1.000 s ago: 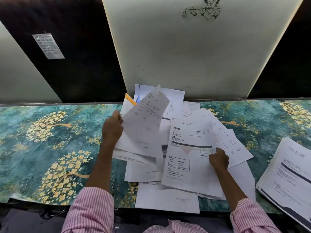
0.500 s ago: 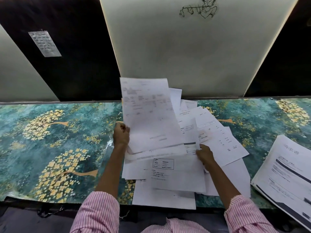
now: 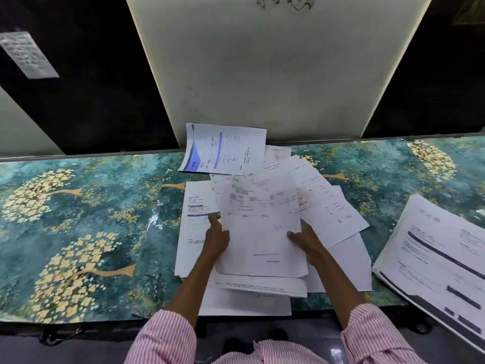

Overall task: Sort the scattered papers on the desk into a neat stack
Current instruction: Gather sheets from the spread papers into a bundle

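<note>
Left hand (image 3: pixel 216 239) pinches left edge of top sheet (image 3: pixel 262 227), right hand (image 3: pixel 305 239) grips its right edge, over the scattered papers (image 3: pixel 328 206) mid-desk. Green patterned desk (image 3: pixel 78 219) lies bare leftward; separate stack (image 3: pixel 441 258) overhangs right front edge.

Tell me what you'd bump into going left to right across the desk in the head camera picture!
Yellow tree pattern on the desk cover → left hand → sheet held in both hands → right hand → separate stack of printed papers at the right edge.
</note>
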